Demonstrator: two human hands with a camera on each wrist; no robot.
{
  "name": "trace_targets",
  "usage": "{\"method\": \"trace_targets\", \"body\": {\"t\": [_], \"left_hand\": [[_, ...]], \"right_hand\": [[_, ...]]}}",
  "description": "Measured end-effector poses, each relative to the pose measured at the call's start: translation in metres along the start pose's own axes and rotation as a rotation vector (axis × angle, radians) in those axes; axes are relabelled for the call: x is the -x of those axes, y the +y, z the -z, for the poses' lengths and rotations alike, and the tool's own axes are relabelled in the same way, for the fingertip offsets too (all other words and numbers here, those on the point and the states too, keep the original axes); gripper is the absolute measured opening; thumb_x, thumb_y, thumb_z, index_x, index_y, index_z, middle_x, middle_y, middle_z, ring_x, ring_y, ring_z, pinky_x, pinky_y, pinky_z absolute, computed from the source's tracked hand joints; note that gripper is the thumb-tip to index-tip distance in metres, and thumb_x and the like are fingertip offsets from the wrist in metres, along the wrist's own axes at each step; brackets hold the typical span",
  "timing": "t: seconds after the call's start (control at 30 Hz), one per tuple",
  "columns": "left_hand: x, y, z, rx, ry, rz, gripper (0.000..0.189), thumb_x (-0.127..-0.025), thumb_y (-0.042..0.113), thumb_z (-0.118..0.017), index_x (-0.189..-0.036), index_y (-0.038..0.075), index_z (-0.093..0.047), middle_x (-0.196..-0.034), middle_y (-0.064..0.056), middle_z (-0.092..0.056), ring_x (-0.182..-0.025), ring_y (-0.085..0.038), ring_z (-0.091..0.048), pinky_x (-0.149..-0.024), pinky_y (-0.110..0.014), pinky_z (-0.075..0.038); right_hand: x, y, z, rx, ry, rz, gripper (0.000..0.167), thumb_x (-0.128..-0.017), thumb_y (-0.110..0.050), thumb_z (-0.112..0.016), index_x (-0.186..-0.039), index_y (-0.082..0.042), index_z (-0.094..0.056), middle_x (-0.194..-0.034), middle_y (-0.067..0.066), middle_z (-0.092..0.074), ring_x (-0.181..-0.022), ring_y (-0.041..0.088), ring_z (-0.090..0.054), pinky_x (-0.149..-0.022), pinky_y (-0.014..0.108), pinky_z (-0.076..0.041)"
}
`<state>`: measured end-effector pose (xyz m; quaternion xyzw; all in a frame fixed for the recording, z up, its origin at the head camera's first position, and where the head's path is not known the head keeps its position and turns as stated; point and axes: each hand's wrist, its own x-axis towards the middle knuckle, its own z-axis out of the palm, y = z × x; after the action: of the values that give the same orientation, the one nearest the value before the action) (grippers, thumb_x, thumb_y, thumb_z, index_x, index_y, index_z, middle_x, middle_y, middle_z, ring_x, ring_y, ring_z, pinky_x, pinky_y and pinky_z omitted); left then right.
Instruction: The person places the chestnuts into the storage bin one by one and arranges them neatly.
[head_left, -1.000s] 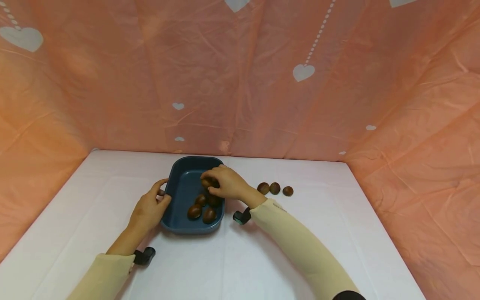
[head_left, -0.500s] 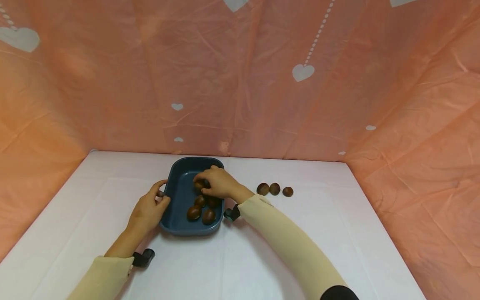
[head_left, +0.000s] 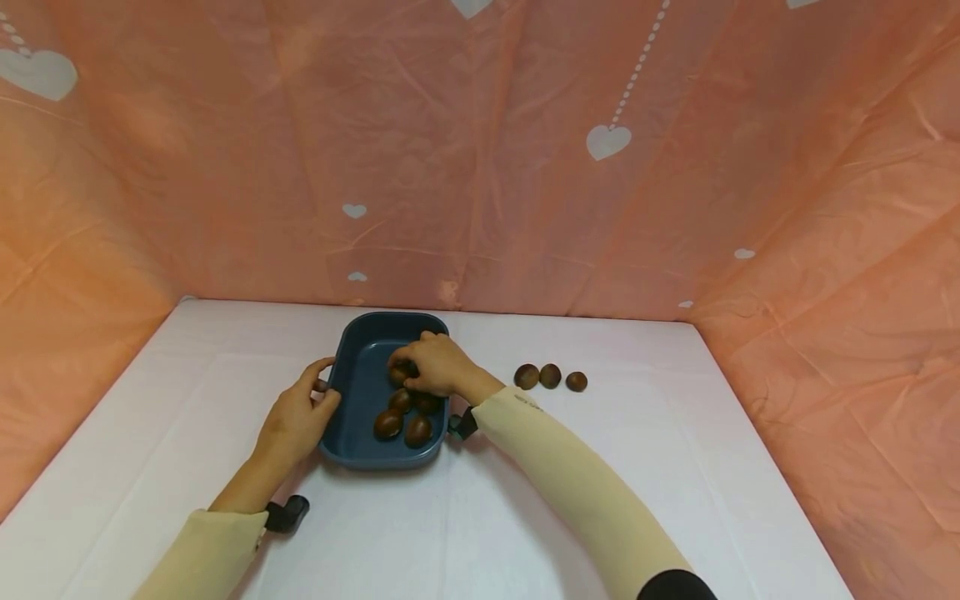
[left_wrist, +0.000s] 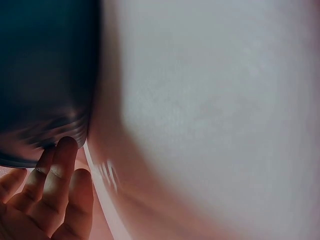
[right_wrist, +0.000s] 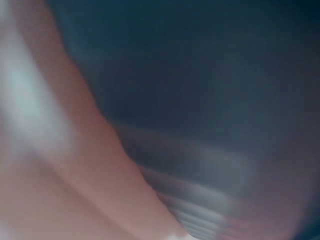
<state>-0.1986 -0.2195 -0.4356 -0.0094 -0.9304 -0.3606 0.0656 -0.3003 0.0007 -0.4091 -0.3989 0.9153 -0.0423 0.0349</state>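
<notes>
A dark blue rectangular dish (head_left: pixel 367 454) with rounded corners lies on the white cloth. Several shiny brown chestnuts (head_left: pixel 388 424) are in its right and front part. My right hand (head_left: pixel 437 364) reaches over the dish's right rim, and its fingers pinch a chestnut (head_left: pixel 398 375) low inside the dish. At the left side, my left hand (head_left: pixel 292 421) touches the outer wall with its fingertips (left_wrist: pixel 66 150), and the thumb lies near the rim. The blurred right wrist view shows part of that hand close to the ribbed dish wall (right_wrist: pixel 200 165).
Three more chestnuts (head_left: pixel 551 376) lie in a row on the white tablecloth (head_left: pixel 637 450), right of the dish. An orange curtain (head_left: pixel 480 167) with white hearts stands behind and at both sides of the table. Both wrists carry small black devices (head_left: pixel 288 513).
My right hand has moved slightly left and lower inside the dish with the chestnut, then stayed nearly still. The left hand and the three chestnuts on the cloth keep their places.
</notes>
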Motion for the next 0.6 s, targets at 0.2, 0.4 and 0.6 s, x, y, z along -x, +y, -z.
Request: {"method": "trace_targets", "body": {"t": [0.2, 0.4, 0.6], "left_hand": [[0.0003, -0.0004, -0.0002, 0.002, 0.003, -0.010, 0.050, -0.094, 0.020, -0.046, -0.143, 0.010, -0.040, -0.110, -0.017, -0.063, -0.091, -0.028, -0.063, -0.075, -0.040, -0.046], [-0.0002, -0.0019, -0.0011, 0.000, 0.001, -0.002, 0.050, -0.094, 0.021, -0.046, -0.143, 0.011, -0.040, -0.110, -0.017, -0.063, -0.090, -0.028, -0.062, -0.074, -0.038, -0.046], [0.0005, -0.0009, -0.0006, 0.003, -0.001, 0.001, 0.049, -0.094, 0.021, -0.046, -0.143, 0.011, -0.040, -0.109, -0.016, -0.062, -0.090, -0.028, -0.062, -0.074, -0.038, -0.046]], "right_hand": [[-0.0018, -0.0009, -0.0020, 0.052, -0.028, -0.013, 0.037, -0.088, -0.035, -0.067, -0.125, -0.033, -0.062, -0.121, -0.008, -0.067, -0.099, 0.015, -0.051, -0.089, 0.033, -0.041], [-0.0011, -0.0016, -0.0012, 0.046, -0.025, -0.003, 0.035, -0.088, -0.034, -0.066, -0.123, -0.033, -0.064, -0.119, -0.008, -0.067, -0.097, 0.015, -0.051, -0.088, 0.034, -0.041], [0.0014, -0.0016, 0.0008, 0.014, 0.010, 0.016, 0.034, -0.088, -0.032, -0.065, -0.121, -0.031, -0.064, -0.119, -0.005, -0.066, -0.096, 0.016, -0.051, -0.087, 0.034, -0.042]]}}
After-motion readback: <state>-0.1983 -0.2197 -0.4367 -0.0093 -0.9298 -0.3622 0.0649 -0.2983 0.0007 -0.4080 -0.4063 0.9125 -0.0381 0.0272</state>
